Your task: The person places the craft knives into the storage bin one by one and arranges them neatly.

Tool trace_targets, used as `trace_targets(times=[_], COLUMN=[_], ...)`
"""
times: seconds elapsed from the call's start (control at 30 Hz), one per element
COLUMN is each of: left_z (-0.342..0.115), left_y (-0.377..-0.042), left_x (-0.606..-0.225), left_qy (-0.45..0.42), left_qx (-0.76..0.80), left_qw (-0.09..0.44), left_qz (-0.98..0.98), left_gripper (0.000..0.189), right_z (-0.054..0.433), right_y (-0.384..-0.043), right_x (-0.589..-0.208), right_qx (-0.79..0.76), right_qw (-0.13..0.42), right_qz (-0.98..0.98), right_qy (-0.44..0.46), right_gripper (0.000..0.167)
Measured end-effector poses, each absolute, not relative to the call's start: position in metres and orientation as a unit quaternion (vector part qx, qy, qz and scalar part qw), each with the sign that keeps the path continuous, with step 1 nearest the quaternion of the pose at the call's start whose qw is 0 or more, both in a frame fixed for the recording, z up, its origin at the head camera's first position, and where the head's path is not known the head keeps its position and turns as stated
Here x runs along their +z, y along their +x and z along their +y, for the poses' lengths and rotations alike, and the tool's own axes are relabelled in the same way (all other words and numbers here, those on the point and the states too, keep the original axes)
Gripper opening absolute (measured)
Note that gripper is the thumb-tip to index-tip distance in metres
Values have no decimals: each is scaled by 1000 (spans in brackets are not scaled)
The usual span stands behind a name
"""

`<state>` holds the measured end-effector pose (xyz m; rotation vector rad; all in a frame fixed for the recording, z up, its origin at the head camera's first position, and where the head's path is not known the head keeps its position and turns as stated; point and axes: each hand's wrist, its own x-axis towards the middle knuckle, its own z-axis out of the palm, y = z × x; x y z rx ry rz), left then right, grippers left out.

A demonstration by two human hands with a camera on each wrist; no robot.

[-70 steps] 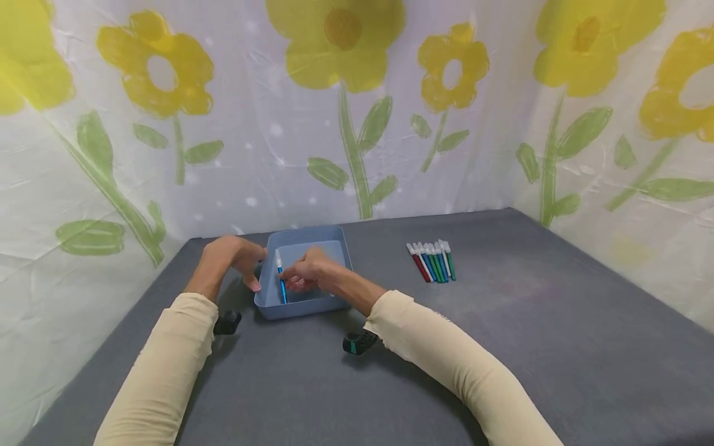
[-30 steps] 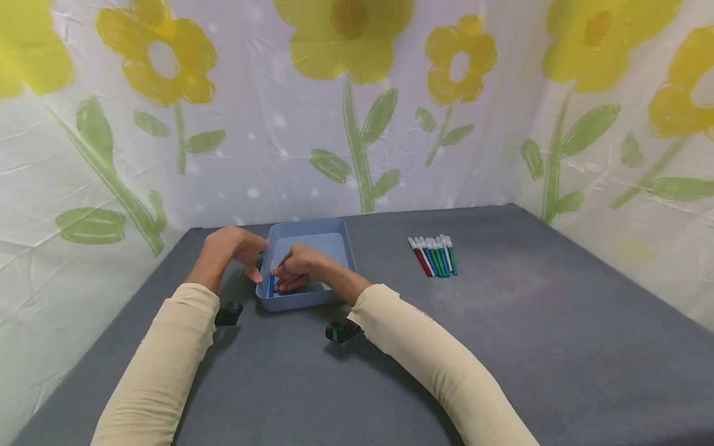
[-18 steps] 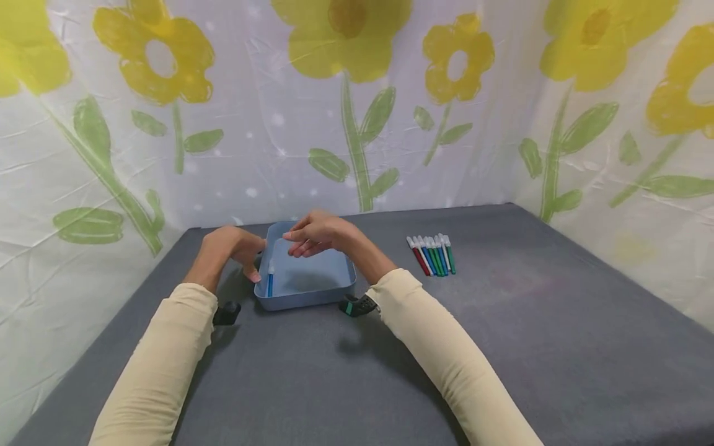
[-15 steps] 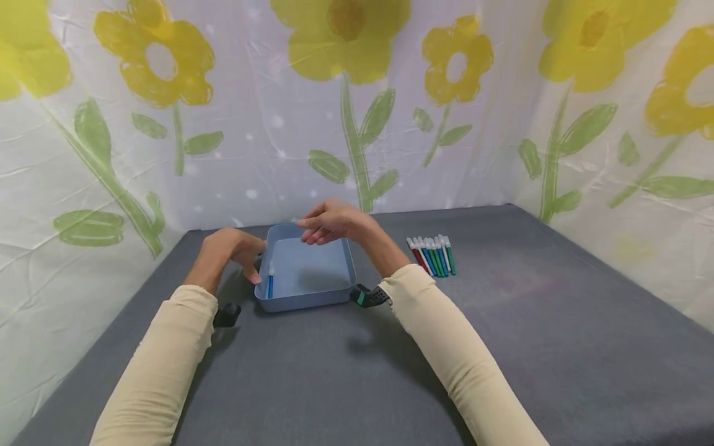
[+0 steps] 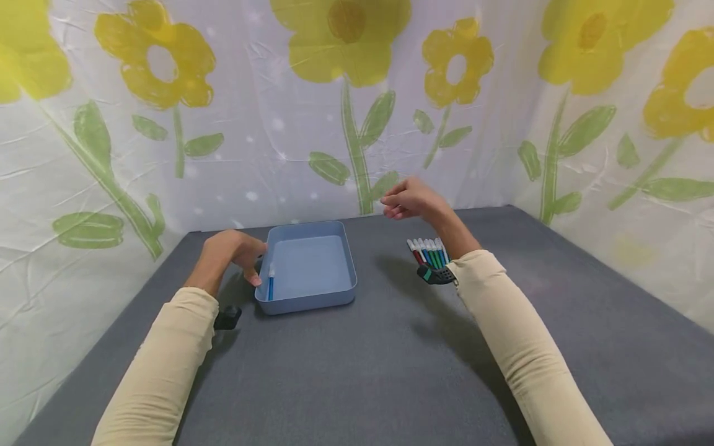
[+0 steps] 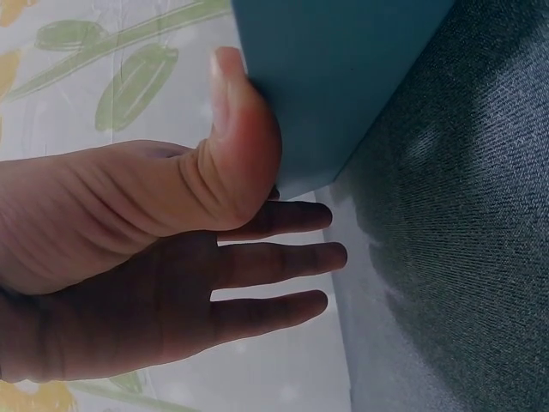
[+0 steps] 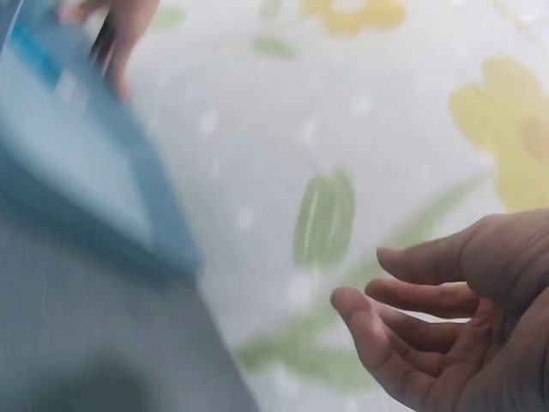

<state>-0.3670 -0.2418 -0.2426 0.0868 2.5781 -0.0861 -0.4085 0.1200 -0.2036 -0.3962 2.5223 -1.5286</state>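
My left hand [image 5: 231, 251] is at the left side of a light blue tray [image 5: 305, 301]. In the left wrist view, the thumb [image 6: 244, 142] rests against the tray's rim, and the other fingers [image 6: 283, 262] stretch out straight beside the corner. Inside the tray, along its left wall, lies a blue marker [image 5: 271, 286] with a whitish cap. My right hand [image 5: 409, 199] is raised behind the row of markers [image 5: 429, 251], fingers loosely bent and holding nothing. The right wrist band and sleeve partly cover that row.
A dark grey cloth [image 5: 312, 371] covers the table. Behind it hangs a white curtain [image 5: 251, 155] printed with yellow flowers. The markers in the row have white caps and red, white, blue and green barrels. Each wrist wears a black device [image 5: 227, 318].
My right hand pushed the blue marker left against the tray's wall, let it go, rose and swung right out of the tray toward the marker row. The left hand has stayed put.
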Motion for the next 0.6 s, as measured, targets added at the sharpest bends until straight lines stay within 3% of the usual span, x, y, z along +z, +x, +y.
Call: trace_targets(times=[0.4, 0.6], left_z=[-241, -242], left_y=[-367, -366], left_x=[-238, -240], left_qy=[62, 73], left_qx=[-59, -66], left_qw=[279, 277], left_qz=[956, 956], left_gripper=[115, 112], right_z=[215, 227], right_y=[-419, -431], right_x=[-249, -267], right_qx=[-282, -217], right_qw=[36, 59], right_qz=[956, 974], right_qy=[-75, -24], right_gripper=[21, 18])
